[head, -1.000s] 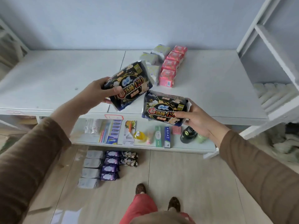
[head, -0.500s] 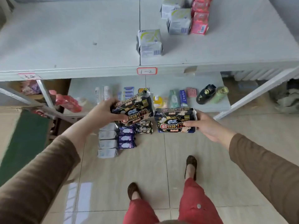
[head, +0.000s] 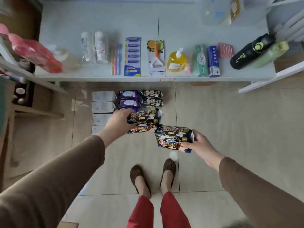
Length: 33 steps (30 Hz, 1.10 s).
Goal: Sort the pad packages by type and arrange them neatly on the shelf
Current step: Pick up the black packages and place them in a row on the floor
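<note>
Black and gold, the pad package [head: 144, 121] in our left hand [head: 118, 122] is gripped at its left end, our fingers curled over the top edge and the thumb under it. We hold it low over the floor, just in front of the packages lined up there. Our right hand [head: 199, 144] grips a second black package [head: 174, 138] of the same print by its right end, thumb across its face; it hangs lower and to the right, its upper left corner almost meeting the first one.

Beyond our left hand, on the tiled floor [head: 230, 129], three columns lie side by side: white packages [head: 103, 102] on the left, purple packages [head: 129, 98] in the middle, and two small black packages [head: 152, 98] on the right.

Further back the white lower shelf [head: 181, 30] carries toothbrushes [head: 116, 60], a card of razors [head: 133, 56], a peeler on its card [head: 156, 57], a yellow pump bottle [head: 176, 60], toothpaste boxes [head: 206, 60] and a black flask [head: 250, 52] lying on its side. Below us we see brown shoes [head: 153, 176] and red trousers [head: 158, 213].
</note>
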Available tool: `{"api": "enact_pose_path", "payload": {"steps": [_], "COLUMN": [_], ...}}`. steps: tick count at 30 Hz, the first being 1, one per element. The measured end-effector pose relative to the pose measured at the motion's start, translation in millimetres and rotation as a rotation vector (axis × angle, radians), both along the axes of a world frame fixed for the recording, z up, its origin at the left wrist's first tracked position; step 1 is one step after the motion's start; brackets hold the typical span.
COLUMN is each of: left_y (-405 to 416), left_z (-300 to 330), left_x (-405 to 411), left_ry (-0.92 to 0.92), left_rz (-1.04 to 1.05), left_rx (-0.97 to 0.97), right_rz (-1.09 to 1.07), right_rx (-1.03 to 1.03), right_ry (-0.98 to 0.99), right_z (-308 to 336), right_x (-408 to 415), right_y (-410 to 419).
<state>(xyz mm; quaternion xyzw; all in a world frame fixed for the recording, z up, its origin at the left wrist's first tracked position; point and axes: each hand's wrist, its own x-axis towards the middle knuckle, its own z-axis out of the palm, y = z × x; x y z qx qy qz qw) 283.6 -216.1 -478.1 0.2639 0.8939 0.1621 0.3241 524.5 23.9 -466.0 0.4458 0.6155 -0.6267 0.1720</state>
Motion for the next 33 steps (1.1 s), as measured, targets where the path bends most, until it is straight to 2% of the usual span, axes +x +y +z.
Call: {"api": "enact_pose_path", "payload": {"steps": [9,14,17,25,33], "left_y": [57.8,89.6,100.5,97.0,68.6], "left_z": [-220.7,-305.3,-343.7,-400.9,-383.3], "left_x": [-1.7,-10.6,-16.1,-34.9,-40.1], "left_ry": [0.064,0.151,0.26,0.454,0.421], "left_rz": [-0.056,-0.1,-0.153,-0.203,-0.211], "left_rx": [-0.062,-0.033,-0.081,-0.225,-0.154], "right_rz": [0.173,0.223,0.208,0.2,0.302], "right_rx": [0.243,0.315,0.347,0.338,0.423], "right_ry": [0.014,0.077,0.108,0.128,0.176], "right_z": [-212.6,-297.9,-336.0,-404.6,-425.9], "right_x": [-1.9,-10.5,-17.6,-50.4,-92.4], "right_y": [12.6,14.7,14.3,7.1,-10.6]}}
